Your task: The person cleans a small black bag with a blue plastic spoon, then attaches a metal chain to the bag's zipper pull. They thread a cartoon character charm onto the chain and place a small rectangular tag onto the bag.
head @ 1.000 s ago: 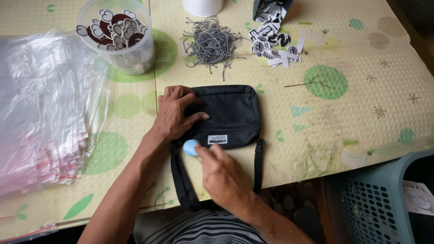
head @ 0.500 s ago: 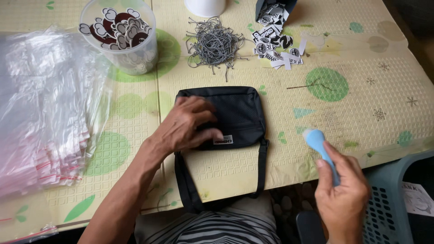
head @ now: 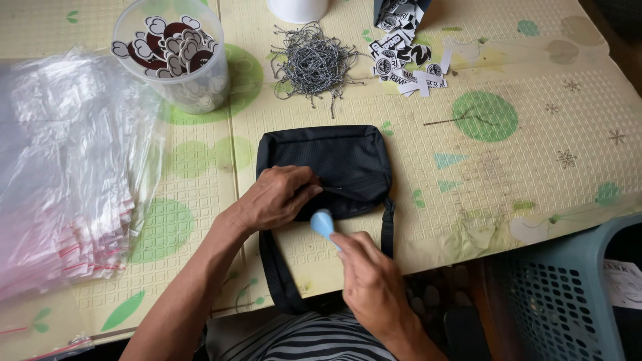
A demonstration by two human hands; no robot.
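Along the left edge of the frame we have a stack of clear plastic bags (head: 63, 180), and at upper left a clear tub (head: 175, 57) filled with cut-out stickers; top centre holds a tangle of grey strings (head: 313, 63), with a scatter of black-and-white stickers (head: 406, 63) just to its right and a teal basket (head: 568, 294) in the lower right corner. None of these crowd the centre, where the black pouch (head: 334, 164) lies flat on the patterned mat (head: 501, 167) — rectangular, soft fabric, its strap (head: 277, 274) looping down off the near table edge. Our left hand (head: 277, 197) rests on the pouch's lower left, fingers curled and pinching at its zipper line. Our right hand (head: 371, 284) is closed around a light-blue tool (head: 323, 222) — its rounded tip just at the pouch's lower edge.
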